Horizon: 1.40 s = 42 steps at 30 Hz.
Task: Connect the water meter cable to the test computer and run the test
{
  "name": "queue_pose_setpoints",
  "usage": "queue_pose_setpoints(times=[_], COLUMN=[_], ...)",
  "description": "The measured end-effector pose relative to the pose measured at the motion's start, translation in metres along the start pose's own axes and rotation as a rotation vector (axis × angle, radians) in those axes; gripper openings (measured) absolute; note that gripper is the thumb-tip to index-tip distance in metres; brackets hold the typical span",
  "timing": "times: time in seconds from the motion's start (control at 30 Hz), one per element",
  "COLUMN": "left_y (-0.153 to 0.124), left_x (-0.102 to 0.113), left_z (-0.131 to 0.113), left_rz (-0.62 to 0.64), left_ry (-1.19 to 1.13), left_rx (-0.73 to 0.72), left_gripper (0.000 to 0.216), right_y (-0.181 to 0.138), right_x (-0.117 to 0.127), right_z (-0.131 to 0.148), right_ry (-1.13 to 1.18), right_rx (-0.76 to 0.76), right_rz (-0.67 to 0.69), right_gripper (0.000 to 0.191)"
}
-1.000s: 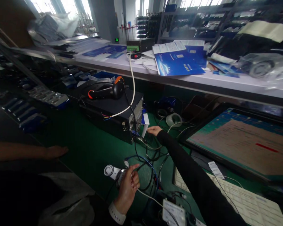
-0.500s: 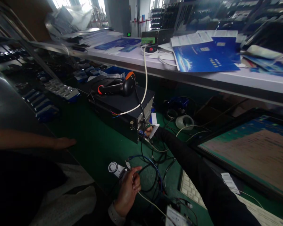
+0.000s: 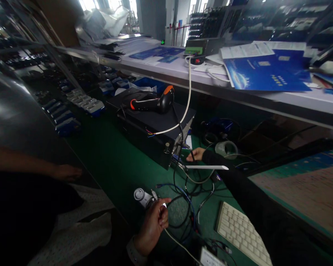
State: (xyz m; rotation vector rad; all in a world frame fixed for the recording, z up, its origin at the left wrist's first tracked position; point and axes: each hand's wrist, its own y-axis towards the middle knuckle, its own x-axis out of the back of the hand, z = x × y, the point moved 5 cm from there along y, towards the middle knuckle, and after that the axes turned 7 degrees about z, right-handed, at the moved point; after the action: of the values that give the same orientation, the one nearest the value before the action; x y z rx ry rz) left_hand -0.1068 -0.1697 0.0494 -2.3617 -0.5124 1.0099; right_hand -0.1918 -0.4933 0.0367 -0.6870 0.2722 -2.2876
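Thin white cable (image 3: pixel 177 244) pinched in left hand (image 3: pixel 152 226), boxy black metal unit (image 3: pixel 155 129) by right hand (image 3: pixel 196 154).

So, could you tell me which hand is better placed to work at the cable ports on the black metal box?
The right hand: it is already at the end of the black metal box beside the cables, while the left hand grips a white cable nearer the body.

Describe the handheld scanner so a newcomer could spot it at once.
Find the black box on the green mat, below the long white shelf. The scanner lies on its side on top of that box. It is the only black pistol-shaped thing with orange trim at both ends; the cables around it are thin and white, black or blue.
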Motion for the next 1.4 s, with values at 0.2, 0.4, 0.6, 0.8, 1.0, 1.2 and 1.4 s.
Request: queue_pose_setpoints(times=[0.2, 0.4, 0.6, 0.8, 1.0, 1.2, 1.4], left_y=[0.007, 0.012, 0.016, 0.017, 0.016, 0.010, 0.008], left_x=[-0.021, -0.051, -0.079, -0.087, -0.079, -0.061, -0.029], left_z=[0.005, 0.007, 0.016, 0.024, 0.044, 0.054, 0.046], left_rz=[0.112, 0.232, 0.326, 0.377, 0.402, 0.447, 0.336], left_ry=[0.066, 0.238, 0.357, 0.427, 0.429, 0.509, 0.528], left_rx=[-0.014, -0.094, -0.078, -0.037, 0.093, 0.180, 0.181], left_gripper=[0.059, 0.051, 0.044, 0.046, 0.059, 0.067, 0.079], right_y=[-0.038, -0.131, -0.184, -0.174, -0.124, -0.062, -0.014], right_x=[0.047, -0.012, -0.079, -0.074, -0.005, 0.017, -0.015], right_z=[-0.014, -0.020, 0.006, -0.017, -0.032, -0.016, 0.010], right_ry=[-0.125, -0.054, 0.408, 0.550, 0.437, 0.314, 0.255], right_rx=[-0.148, -0.183, 0.068, -0.062, -0.113, -0.159, -0.203], right_rz=[-0.086, 0.060, 0.176, 0.199, 0.036, 0.149, 0.371], right_gripper=[0.020, 0.029, 0.056, 0.055, 0.051, 0.030, 0.022])
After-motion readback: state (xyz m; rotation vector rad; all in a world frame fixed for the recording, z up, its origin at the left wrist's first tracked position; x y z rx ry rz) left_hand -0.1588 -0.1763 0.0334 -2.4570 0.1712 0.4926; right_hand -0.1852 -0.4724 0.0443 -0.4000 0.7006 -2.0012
